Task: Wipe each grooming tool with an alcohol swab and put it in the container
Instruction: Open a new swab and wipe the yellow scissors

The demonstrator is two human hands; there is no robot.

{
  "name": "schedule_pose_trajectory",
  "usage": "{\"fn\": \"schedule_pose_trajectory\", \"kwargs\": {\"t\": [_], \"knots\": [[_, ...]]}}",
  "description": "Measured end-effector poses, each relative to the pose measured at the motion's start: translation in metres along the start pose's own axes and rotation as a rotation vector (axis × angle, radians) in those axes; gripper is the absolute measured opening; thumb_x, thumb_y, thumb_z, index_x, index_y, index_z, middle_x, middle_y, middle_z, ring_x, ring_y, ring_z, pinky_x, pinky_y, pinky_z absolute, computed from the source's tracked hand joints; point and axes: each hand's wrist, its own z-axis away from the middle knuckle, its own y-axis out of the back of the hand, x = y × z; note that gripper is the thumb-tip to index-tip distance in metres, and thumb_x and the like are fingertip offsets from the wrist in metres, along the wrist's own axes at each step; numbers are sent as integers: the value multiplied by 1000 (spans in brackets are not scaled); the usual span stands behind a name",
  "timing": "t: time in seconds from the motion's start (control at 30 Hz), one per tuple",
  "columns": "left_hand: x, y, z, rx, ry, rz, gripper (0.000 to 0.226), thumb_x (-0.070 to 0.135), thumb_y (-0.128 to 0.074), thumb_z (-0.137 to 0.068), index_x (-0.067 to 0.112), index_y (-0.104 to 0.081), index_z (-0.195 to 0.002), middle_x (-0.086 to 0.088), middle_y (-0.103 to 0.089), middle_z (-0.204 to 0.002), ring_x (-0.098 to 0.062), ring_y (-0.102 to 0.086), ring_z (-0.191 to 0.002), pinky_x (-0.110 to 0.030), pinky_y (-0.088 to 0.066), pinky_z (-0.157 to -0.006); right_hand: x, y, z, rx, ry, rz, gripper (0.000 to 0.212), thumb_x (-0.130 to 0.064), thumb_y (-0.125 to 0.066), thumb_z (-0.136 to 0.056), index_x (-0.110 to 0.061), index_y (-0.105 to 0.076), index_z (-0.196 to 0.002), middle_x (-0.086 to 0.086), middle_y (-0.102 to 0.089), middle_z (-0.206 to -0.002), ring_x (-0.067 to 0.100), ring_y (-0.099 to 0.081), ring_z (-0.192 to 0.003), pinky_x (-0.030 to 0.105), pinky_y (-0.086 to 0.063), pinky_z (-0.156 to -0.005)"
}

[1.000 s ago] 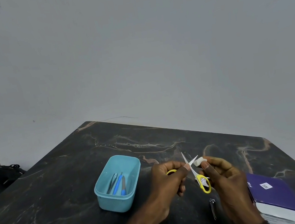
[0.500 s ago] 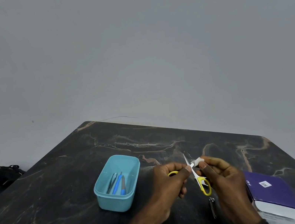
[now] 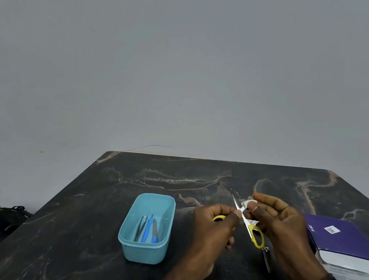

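Wiping step in hand at lower centre: left hand [image 3: 214, 226] grips yellow-handled steel scissors [image 3: 248, 223], right hand [image 3: 273, 216] pinches white alcohol swab [image 3: 246, 203] on blade; next, into turquoise plastic container [image 3: 148, 248].

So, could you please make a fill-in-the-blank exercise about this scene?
1. The left hand holds scissors with ___ handles.
2. The right hand pinches a white ___ against the blade.
3. The container is light ___.
4. The nail clipper lies on the ___.

Missing words: yellow; swab; blue; table
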Motion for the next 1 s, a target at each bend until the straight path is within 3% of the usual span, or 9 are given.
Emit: {"fn": "schedule_pose_trajectory", "kwargs": {"t": [0.07, 0.17, 0.3, 0.4, 0.5, 0.53, 0.67, 0.83, 1.0], "knots": [[0, 0, 0, 0, 1, -3, 7, 20, -69, -86, 15, -72, -83, 6, -58, -52, -9, -51, -45, -23, -44, -46, -1, 1, 1, -1, 1, 2, 88, -41, -95, -31, -4, -66, -104, 16, -76, -88, 22, -74, -68, 24, -56, -50], [1, 0, 0, -1, 5, -12, 7, 21, -69, -86, 15, -73, -84, 7, -58, -53, -9, -51, -46, -23, -44, -46, -2, 2, 2, -14, -10, -23, 60, -18, -81, -57, 1, -63, -110, 14, -76, -86, 19, -74, -67, 23, -55, -49], [1, 0, 0, 4, 15, -22, 8, 23, -70, -86, 15, -72, -85, 6, -59, -55, -9, -51, -47, -23, -44, -46, -2, 1, 4, 22, 24, 8, 69, -33, -90, -51, -3, -64, -108, 11, -77, -87, 21, -74, -69, 24, -55, -48], [0, -1, -1, 5, 15, -21, 9, 23, -70, -85, 14, -73, -87, 5, -58, -55, -9, -51, -45, -23, -43, -45, -3, 3, 3, 19, -6, -17, 44, -10, -78, -70, 0, -63, -110, 10, -77, -88, 18, -74, -67, 23, -53, -46], [1, -1, 0, 2, 9, -21, 10, 22, -69, -86, 12, -72, -87, 5, -57, -54, -9, -50, -44, -22, -43, -44, -1, 1, 4, 4, -2, 16, 70, -33, -91, -50, -4, -64, -107, 13, -76, -90, 22, -74, -72, 25, -56, -51], [1, -1, 0, 2, 8, -20, 10, 22, -69, -86, 12, -72, -87, 5, -57, -54, -8, -50, -44, -22, -43, -44, -2, 0, 5, -9, -14, 31, 69, -32, -91, -50, -4, -64, -108, 12, -77, -89, 22, -74, -73, 25, -57, -53], [1, 1, 0, 6, 12, -35, 10, 21, -69, -86, 11, -71, -89, 4, -59, -57, -7, -50, -45, -21, -44, -45, -1, -2, 7, -48, -40, 57, 37, 0, -72, -76, 0, -62, -111, 10, -77, -83, 17, -73, -68, 23, -58, -53], [-1, -2, 0, -7, 13, -40, 9, 21, -69, -87, 12, -71, -88, 1, -58, -58, -8, -50, -46, -22, -44, -46, -4, 1, 6, 0, -30, 22, 37, 2, -72, -76, -1, -62, -111, 7, -77, -79, 16, -73, -64, 20, -52, -46], [-1, 0, -1, 4, 5, -48, 11, 20, -68, -87, 10, -70, -88, -1, -58, -58, -8, -51, -45, -22, -45, -46, -1, 0, 6, -69, -52, 75, 35, 0, -72, -76, -1, -62, -111, 11, -76, -80, 18, -72, -64, 24, -56, -51]]}}
